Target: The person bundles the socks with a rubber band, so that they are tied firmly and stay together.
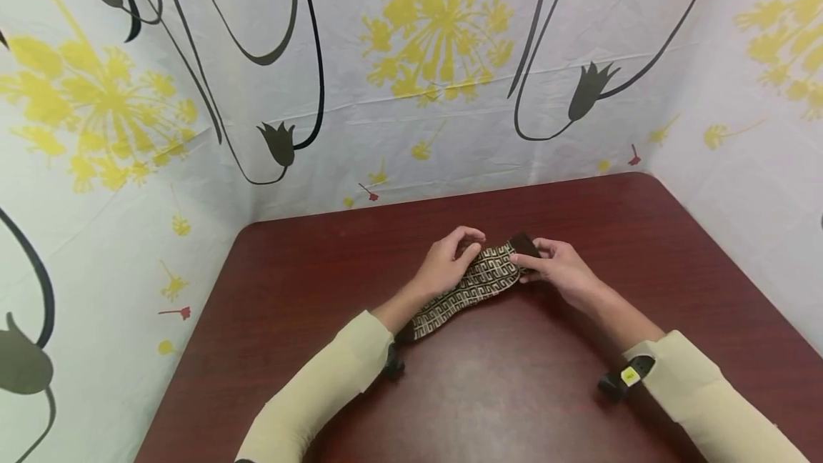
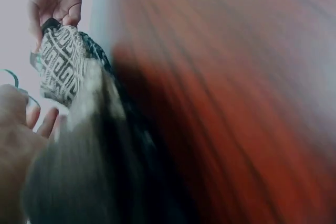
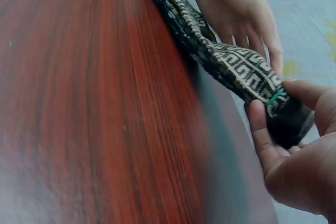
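A sock (image 1: 474,289) with a cream-and-dark Greek-key pattern and dark ends is stretched slantwise above the table. My right hand (image 1: 569,276) pinches its far dark end between thumb and fingers. Close to that grip, a short green thread (image 3: 276,96) shows on the knit in the right wrist view. My left hand (image 1: 446,263) lies along the sock's middle, its fingers loosely bent and not closed round the fabric. In the left wrist view the sock's near part is blurred and covers some of the left hand. The near dark end is partly hidden behind the left wrist.
Under both hands is a dark red wooden table (image 1: 501,391) with rounded far corners. A white cloth (image 1: 398,127) printed with yellow and grey flowers hangs around its back and sides. Each wrist wears a black strapped device (image 1: 614,383).
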{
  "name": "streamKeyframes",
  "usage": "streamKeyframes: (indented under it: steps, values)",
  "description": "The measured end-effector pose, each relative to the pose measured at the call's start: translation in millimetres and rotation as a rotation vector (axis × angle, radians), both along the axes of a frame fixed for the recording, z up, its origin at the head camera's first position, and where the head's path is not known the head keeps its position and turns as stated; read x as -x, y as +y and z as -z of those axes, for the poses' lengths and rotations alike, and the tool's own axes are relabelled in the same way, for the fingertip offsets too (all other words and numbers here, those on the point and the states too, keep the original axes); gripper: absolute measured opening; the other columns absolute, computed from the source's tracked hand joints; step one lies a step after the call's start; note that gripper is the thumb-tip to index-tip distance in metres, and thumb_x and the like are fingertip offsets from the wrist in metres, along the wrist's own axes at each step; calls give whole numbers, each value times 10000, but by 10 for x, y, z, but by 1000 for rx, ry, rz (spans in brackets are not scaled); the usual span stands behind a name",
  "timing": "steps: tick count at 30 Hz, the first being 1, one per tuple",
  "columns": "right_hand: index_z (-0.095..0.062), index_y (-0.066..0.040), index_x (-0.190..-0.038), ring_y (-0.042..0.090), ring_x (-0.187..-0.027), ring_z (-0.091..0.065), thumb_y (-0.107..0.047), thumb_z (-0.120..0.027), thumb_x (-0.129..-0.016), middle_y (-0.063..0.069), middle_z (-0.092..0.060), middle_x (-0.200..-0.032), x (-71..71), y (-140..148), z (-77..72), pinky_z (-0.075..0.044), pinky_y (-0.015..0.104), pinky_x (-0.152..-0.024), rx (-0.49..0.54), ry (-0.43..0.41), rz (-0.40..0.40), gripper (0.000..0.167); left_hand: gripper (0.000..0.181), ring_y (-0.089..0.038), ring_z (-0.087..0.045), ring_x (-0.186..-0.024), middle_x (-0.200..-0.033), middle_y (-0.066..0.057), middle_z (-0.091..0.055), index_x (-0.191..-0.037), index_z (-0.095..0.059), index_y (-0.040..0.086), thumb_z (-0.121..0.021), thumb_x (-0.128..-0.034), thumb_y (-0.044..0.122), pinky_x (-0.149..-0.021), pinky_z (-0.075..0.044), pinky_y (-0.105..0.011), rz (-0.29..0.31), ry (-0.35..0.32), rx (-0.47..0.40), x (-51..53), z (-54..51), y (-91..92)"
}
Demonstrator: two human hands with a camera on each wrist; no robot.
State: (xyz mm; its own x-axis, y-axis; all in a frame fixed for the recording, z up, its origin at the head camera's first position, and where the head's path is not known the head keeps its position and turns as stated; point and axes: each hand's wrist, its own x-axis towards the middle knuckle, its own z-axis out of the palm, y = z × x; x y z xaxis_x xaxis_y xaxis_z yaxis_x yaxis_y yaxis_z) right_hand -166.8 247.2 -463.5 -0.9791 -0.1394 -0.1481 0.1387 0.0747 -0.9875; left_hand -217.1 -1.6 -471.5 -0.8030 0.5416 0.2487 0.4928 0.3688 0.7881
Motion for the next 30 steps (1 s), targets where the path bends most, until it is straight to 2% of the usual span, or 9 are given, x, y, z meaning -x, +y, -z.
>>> streamKeyframes:
  steps: [2, 5, 8, 11, 16, 22, 25, 26, 30]
  values:
    - [-482, 156, -1430, 118, -917, -719, -175, -763, -1012, 134, -693, -1171, 14, 27, 15, -627, 352, -834, 25, -49, 2, 603, 325, -161, -641, -1216, -1382, 3, -664, -1428, -617, 114, -582, -1118, 203, -1015, -530, -390, -36, 78, 90, -45, 3, -73]
    - [-394, 148, -1523, 95, -985, -706, -199, -759, -1017, 239, -605, -1344, 25, 67, 29, -617, 358, -885, 27, -89, -8, 714, 396, -194, -624, -1279, -1449, 0, -627, -1485, -581, 133, -624, -1093, 172, -1040, -522, -446, -46, 151, 229, -126, 12, -193]
    - [-381, 145, -1543, 88, -1019, -703, -212, -762, -1015, 286, -555, -1429, 26, 98, 26, -603, 366, -926, 2, -93, -21, 743, 483, -216, -607, -1316, -1478, -26, -611, -1535, -536, 131, -663, -1073, 196, -1051, -519, -468, -49, 174, 349, -209, 25, -302]
    - [-440, 142, -1504, 101, -1009, -712, -229, -775, -1006, 227, -634, -1347, 30, 125, 16, -597, 361, -937, -38, -88, -31, 705, 555, -218, -615, -1290, -1486, -44, -606, -1568, -501, 130, -690, -1060, 253, -1012, -535, -459, -80, 176, 447, -277, 37, -402]
    - [-536, 123, -1412, 136, -946, -728, -252, -797, -988, 76, -734, -1134, 40, 168, 6, -601, 337, -884, -109, -88, -47, 623, 661, -260, -586, -1354, -1556, -75, -557, -1593, -464, 106, -719, -1038, 359, -1058, -513, -489, -132, 133, 525, -373, 21, -552]
    - [-605, 86, -1319, 120, -863, -712, -271, -806, -981, 38, -762, -1042, 32, 236, 2, -590, 324, -783, -189, -90, -70, 531, 726, -282, -583, -1361, -1510, -87, -596, -1580, -470, 66, -759, -1002, 397, -1083, -496, -511, -171, 69, 562, -497, -63, -709]
    - [-557, 78, -1391, 164, -943, -707, -276, -793, -991, 122, -747, -1156, 35, 270, -16, -577, 337, -814, -225, -91, -118, 584, 704, -279, -624, -1288, -1410, -99, -651, -1549, -497, 44, -773, -992, 374, -1049, -516, -510, -174, 21, 579, -551, -122, -790]
    - [-512, 88, -1445, 203, -1047, -697, -286, -785, -997, 187, -710, -1262, 37, 287, -26, -579, 351, -855, -245, -93, -138, 645, 687, -279, -635, -1262, -1377, -102, -663, -1531, -513, 39, -776, -990, 370, -1036, -522, -508, -171, 2, 585, -563, -142, -820]
    - [-305, 149, -1576, 398, -1422, -478, -306, -744, -1023, 369, -350, -1608, 45, 355, -74, -512, 488, -1070, -298, -110, -215, 840, 579, -287, -666, -1186, -1286, -112, -704, -1435, -600, 52, -783, -984, 364, -1003, -534, -494, -157, -100, 593, -573, -209, -951]
